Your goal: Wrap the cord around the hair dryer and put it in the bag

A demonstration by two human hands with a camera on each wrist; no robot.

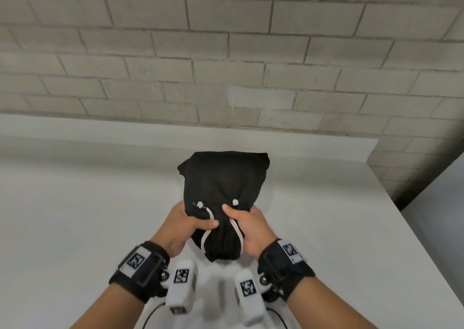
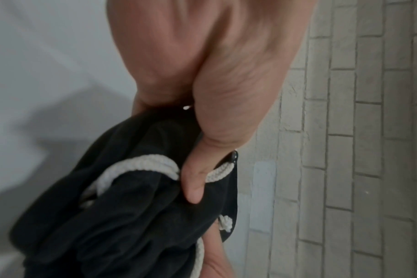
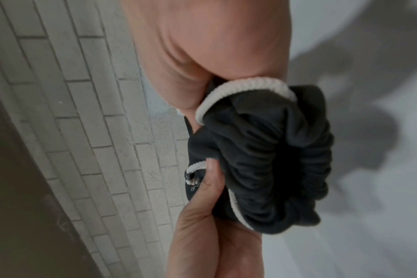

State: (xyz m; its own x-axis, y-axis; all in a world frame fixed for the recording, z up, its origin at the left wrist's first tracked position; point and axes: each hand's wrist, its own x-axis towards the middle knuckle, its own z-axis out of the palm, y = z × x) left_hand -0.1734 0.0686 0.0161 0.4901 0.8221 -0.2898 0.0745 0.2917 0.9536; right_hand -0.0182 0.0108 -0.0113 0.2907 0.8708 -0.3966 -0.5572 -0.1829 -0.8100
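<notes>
A black drawstring bag lies on the white table, its gathered mouth toward me. My left hand grips the bag's neck from the left, thumb over the fabric and the white drawstring. My right hand grips the neck from the right, its thumb pressed on the cloth beside the other white cord. Two knotted cord ends show on the bag. The hair dryer and its cord are hidden; I cannot tell whether they are inside.
A pale brick wall runs along the table's far edge. The table's right edge drops off beside a dark gap. Thin black cables trail from the wrist cameras near me.
</notes>
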